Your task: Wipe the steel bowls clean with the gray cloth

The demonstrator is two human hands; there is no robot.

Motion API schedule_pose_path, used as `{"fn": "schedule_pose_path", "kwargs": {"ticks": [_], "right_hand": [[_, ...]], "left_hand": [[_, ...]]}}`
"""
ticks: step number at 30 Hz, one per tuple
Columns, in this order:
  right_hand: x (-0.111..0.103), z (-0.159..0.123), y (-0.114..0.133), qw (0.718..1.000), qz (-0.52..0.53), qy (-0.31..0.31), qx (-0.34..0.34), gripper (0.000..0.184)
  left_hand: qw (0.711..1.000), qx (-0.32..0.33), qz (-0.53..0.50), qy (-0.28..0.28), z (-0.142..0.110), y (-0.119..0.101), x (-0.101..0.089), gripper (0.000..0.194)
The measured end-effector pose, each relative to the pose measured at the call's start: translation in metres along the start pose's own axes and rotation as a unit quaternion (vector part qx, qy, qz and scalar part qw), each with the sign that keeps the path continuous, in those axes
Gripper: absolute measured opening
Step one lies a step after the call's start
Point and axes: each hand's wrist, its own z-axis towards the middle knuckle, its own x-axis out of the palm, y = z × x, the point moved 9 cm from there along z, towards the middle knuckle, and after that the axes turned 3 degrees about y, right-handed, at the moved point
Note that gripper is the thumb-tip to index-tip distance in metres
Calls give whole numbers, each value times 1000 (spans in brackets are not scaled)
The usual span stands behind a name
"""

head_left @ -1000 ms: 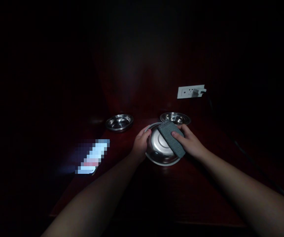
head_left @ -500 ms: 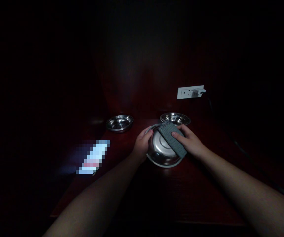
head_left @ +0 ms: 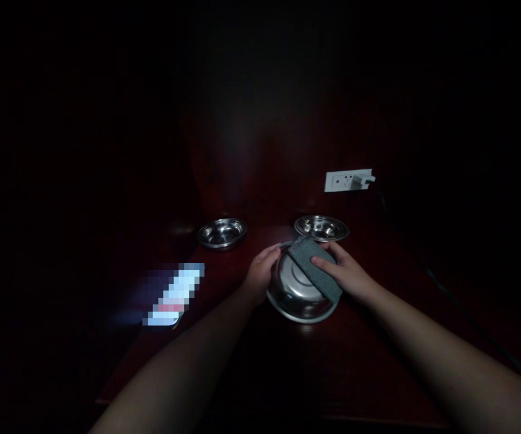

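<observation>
Silver round metal bowl (head_left: 293, 292) gripped by left hand (head_left: 260, 272) | right hand (head_left: 346, 269) pinches grey-green oblong cloth (head_left: 318, 277) on it | wiping seems midway

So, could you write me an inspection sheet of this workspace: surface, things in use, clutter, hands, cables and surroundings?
Surface: dark red table, mostly in shadow.
Things in use: metal bowl, tilted, underside towards the camera; grey-green cloth against it. Whether the bowl touches the table, I can't tell.
Clutter: left dish and right dish, both metal, farther back; bright item at left, blurred out.
Hands: left hand grips the bowl's rim; right hand holds the cloth.
Cables: one dark cable at right; its ends are unclear.
Surroundings: white socket with a plug; otherwise very dark.
</observation>
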Motion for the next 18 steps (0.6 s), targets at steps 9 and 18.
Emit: {"fn": "schedule_pose_path", "kwargs": {"ticks": [9, 18], "right_hand": [[-1, 3, -8, 1000, 28, 0, 13, 43], [-2, 5, -8, 999, 26, 17, -11, 46]], "left_hand": [[999, -1, -16, 37, 0, 3, 2, 36], [998, 21, 21, 53, 1, -1, 1, 36]]}}
